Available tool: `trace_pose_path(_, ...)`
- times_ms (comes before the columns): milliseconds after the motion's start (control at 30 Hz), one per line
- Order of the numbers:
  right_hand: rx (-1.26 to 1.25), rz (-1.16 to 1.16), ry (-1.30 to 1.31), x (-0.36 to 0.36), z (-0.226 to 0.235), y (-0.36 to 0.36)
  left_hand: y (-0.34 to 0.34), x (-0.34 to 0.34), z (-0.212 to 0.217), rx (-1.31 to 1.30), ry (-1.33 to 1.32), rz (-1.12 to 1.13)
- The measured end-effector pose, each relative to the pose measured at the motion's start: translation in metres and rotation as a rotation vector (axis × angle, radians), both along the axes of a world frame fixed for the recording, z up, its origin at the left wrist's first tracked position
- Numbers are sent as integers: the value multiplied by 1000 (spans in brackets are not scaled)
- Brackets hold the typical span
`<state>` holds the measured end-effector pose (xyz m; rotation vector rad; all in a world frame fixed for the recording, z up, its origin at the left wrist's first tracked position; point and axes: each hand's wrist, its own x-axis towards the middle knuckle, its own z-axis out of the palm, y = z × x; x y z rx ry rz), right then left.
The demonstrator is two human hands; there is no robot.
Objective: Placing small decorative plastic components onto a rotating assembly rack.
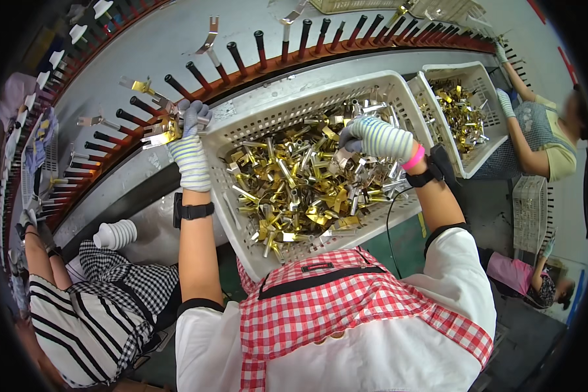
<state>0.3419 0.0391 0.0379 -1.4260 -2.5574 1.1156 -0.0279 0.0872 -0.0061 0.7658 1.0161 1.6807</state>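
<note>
Both of my hands wear striped grey-white work gloves. At the rail's near edge, my left hand point(189, 124) is closed around several metal tube brackets point(163, 136), gold and silver, whose flat forked ends stick out to the left. My right hand point(377, 137) is over the right half of a white plastic crate point(232, 212), fingers curled down against the loose parts; what they grip is hidden. Heaped in that crate are gold and silver tube brackets point(307, 179) with flat bent ends.
Behind the crate curves a conveyor rail with upright red-and-black pegs point(260, 49); a few carry brackets. A second parts crate point(467, 166) stands at right, a co-worker point(536, 130) beside it. Another co-worker point(91, 313) sits at left near a stack of white cups point(115, 234).
</note>
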Motion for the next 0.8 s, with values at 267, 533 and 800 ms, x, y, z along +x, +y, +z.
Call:
trace_pose_path(267, 187, 25, -29, -3, 2, 3, 7, -3, -10, 11, -81, -39)
trace_pose_path(533, 336, 409, -708, -31, -41, -3, 6, 3, -4, -16, -57, -30)
trace_pose_path(800, 327, 513, -717, -21, -10, -11, 6, -1, -5, -18, 3, 0)
